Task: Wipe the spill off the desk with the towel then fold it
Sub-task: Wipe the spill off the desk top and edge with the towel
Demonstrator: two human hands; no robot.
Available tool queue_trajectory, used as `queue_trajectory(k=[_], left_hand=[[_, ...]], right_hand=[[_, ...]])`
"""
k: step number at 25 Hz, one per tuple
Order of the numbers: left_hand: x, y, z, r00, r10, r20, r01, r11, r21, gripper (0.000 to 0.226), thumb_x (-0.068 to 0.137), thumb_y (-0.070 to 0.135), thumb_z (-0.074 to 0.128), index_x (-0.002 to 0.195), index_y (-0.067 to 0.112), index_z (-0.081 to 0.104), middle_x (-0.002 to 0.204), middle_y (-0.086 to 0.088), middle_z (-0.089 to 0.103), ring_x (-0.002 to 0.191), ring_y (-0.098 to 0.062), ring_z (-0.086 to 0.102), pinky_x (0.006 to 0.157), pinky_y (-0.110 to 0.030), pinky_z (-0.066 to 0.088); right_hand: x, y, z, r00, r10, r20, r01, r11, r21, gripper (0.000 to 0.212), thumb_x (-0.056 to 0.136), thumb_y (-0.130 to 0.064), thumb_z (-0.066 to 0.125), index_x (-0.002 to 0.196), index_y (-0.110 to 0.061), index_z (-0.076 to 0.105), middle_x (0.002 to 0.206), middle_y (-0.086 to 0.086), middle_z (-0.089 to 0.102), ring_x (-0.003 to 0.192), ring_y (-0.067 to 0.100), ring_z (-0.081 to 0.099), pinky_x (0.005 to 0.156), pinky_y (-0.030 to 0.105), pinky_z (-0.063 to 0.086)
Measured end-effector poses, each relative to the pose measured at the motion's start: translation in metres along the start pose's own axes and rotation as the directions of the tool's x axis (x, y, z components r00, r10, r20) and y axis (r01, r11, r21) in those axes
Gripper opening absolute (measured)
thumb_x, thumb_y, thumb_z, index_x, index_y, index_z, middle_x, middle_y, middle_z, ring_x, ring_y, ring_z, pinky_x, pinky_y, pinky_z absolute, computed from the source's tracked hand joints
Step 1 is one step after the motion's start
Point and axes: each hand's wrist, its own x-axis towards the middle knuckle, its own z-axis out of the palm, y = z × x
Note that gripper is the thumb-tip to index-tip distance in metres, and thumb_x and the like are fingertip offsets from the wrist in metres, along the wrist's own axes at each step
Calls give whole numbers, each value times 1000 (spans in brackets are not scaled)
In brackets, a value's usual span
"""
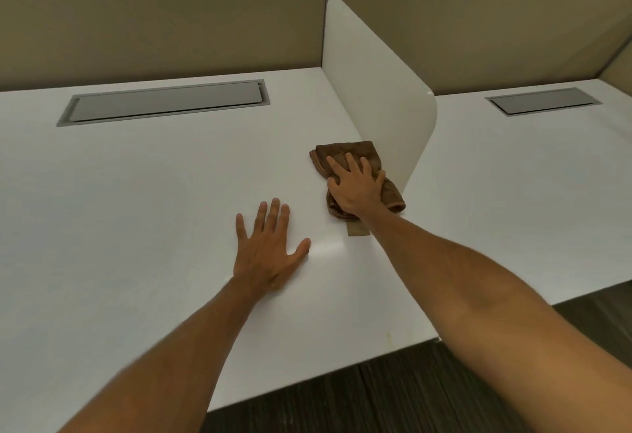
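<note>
A brown towel [345, 152] lies bunched on the white desk [154, 193], right beside the white divider panel. My right hand [355, 189] presses flat on top of the towel, fingers spread over it. My left hand [270, 251] rests flat on the bare desk to the left of the towel, fingers apart, holding nothing. A faint shiny wet patch [328, 248] shows on the desk just right of my left thumb. The towel's tag [357, 229] sticks out near my right wrist.
A white divider panel [376, 83] rises at the desk's right side. A grey cable hatch [164, 102] is set into the desk at the back, another hatch [543, 100] in the neighbouring desk. Tan partition walls [154, 18] stand behind. The desk's front edge [307, 378] drops to dark floor.
</note>
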Motion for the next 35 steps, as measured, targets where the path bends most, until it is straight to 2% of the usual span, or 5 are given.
queue_trajectory(k=[12,17,25,29,35], left_hand=[[-3,2,-7,999,-19,33,20,1000,-20,82,91,68,15,156,19,2,165,0,-3,152,-19,-6,120,-55,-4],[-2,5,-13,996,-40,79,43,998,-36,81,93,65,21,156,18,1,165,-1,-4,152,-20,-7,119,-57,-5],[-2,18,-15,999,-24,32,27,995,-95,73,98,56,22,156,16,4,165,-4,4,152,-22,0,120,-55,-1],[5,48,-15,996,4,84,5,993,-114,67,99,55,20,156,24,4,165,-4,1,151,-31,-4,118,-59,-5],[18,75,-11,996,78,53,-74,994,-74,61,101,50,19,156,25,7,165,-6,0,152,-29,-3,118,-59,-5]], right_hand=[[-133,27,4,998,-4,-58,7,999,50,54,95,-43,36,148,-45,24,162,-1,19,149,27,11,115,59,5],[-191,38,13,995,1,-100,1,1000,27,54,94,-47,30,147,-48,23,161,-4,21,148,24,15,114,58,9],[-161,28,4,988,151,-31,-149,987,64,54,98,-45,33,150,-44,18,163,2,11,149,33,5,113,63,5],[-189,29,12,983,149,-108,-144,988,54,52,98,-44,30,149,-43,21,162,1,17,149,28,10,115,60,7],[-201,39,12,963,234,-132,-224,970,91,52,95,-47,33,146,-48,25,161,-1,19,148,28,10,112,61,11]])
